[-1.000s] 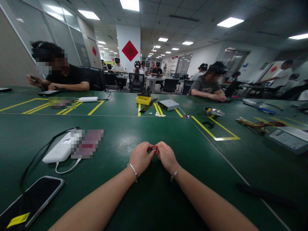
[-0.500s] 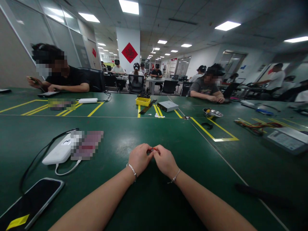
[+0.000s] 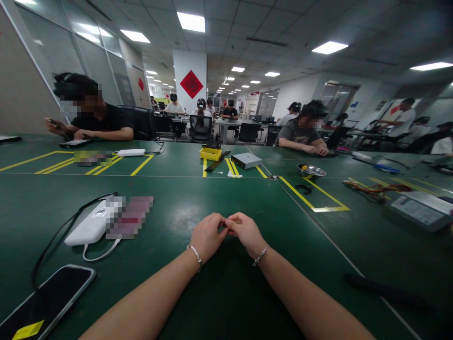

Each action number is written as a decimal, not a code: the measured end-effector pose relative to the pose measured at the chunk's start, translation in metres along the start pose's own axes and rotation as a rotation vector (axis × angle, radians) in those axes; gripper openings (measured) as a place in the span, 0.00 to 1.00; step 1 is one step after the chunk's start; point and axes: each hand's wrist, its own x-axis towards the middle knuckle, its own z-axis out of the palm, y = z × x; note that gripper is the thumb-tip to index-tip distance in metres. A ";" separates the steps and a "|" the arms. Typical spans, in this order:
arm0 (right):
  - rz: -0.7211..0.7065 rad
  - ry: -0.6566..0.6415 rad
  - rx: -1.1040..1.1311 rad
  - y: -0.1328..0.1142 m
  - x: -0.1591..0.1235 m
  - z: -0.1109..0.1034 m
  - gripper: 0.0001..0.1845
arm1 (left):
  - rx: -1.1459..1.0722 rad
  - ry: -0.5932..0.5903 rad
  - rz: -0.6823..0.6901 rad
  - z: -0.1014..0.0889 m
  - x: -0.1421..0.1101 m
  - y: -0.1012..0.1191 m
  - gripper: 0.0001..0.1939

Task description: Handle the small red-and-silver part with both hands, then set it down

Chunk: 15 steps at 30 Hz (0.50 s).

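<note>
My left hand (image 3: 209,234) and my right hand (image 3: 247,233) meet over the green table (image 3: 166,293), fingertips pinched together and touching. Whatever they pinch is almost wholly covered by the fingers, so its kind does not show; half a second earlier a small red-orange bit showed there. Each wrist wears a silver bracelet. Left of my left hand lie a white power bank (image 3: 88,229) and a blurred-out reddish item (image 3: 132,217), with a short white cable.
A phone (image 3: 49,302) lies at the near left and a dark strap (image 3: 385,290) at the near right. Farther off are a yellow bin (image 3: 210,154), a grey metal box (image 3: 247,160), a metal bowl (image 3: 311,171) and a power supply unit (image 3: 421,210). Other people sit across the table.
The view has tipped up slightly. My fingertips have shifted a little against each other, and the red-orange bit between them no longer shows clearly.
</note>
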 end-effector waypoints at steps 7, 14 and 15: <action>-0.120 0.482 -0.724 -0.008 0.029 -0.103 0.09 | 0.009 -0.109 0.028 0.000 0.000 -0.016 0.08; 0.262 0.661 -1.156 0.010 0.028 -0.200 0.16 | 0.066 -0.139 0.020 0.009 0.001 -0.029 0.12; 0.267 0.664 -1.166 0.014 0.027 -0.205 0.16 | 0.066 -0.137 0.025 0.010 0.000 -0.029 0.12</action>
